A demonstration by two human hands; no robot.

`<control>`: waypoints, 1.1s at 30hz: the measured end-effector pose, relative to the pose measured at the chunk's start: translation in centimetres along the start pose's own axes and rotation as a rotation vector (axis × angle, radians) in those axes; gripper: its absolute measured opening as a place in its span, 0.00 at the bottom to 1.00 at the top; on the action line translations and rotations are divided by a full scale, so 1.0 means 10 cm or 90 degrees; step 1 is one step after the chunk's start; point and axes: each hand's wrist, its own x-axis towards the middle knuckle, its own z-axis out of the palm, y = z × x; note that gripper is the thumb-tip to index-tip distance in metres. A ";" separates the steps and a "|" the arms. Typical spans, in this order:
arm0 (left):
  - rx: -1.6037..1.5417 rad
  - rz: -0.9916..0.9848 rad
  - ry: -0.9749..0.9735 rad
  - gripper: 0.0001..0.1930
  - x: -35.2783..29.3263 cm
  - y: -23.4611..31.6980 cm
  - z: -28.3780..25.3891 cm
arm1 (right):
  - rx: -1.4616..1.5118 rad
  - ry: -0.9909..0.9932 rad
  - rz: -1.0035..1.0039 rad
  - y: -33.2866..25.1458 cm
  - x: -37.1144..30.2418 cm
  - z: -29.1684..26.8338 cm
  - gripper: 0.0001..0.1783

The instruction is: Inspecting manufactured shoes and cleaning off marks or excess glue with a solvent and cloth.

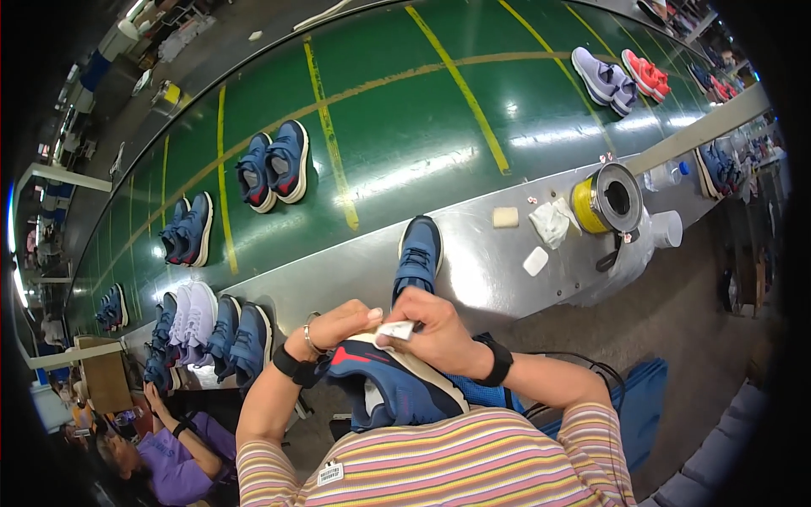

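Close to my body is a blue sneaker (397, 390) with a cream sole and red trim, its sole edge turned up and away from me. My left hand (336, 328) is closed on the sole's edge, its thumb pointing toward my other hand. Between the fingers of my right hand (439, 334) is a small white pad (394, 330), held against the sole edge; whether it is cloth or foam I cannot make out. Just beyond my hands, a second blue sneaker (419, 252) rests on the metal ledge (338, 269), toe away from me.
A green conveyor belt (397, 127) carries paired shoes. On the ledge are a yellow can (593, 207), crumpled white cloth (551, 221), two pale blocks (505, 217) and a plastic cup (666, 229). More sneakers (247, 342) stand left, near a person in purple (182, 456). A blue bin (638, 414) is at right.
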 end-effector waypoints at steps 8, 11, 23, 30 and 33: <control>-0.049 0.124 -0.085 0.39 -0.07 -0.13 -0.11 | -0.083 -0.117 -0.066 0.00 -0.33 -0.17 0.10; -0.122 0.069 -0.046 0.40 -0.22 -0.23 -0.12 | -0.104 -0.208 0.002 0.12 -0.61 -0.47 0.07; -0.573 0.241 0.628 0.20 -0.42 -1.65 -0.04 | 0.315 0.179 0.247 0.23 -0.35 -0.63 0.05; -0.636 0.287 0.810 0.16 -0.10 -1.60 0.36 | 0.234 0.035 0.284 0.14 0.07 -0.16 0.11; -0.663 0.270 0.784 0.17 -0.11 -1.63 0.41 | 0.072 -0.015 0.270 0.11 0.31 0.04 0.12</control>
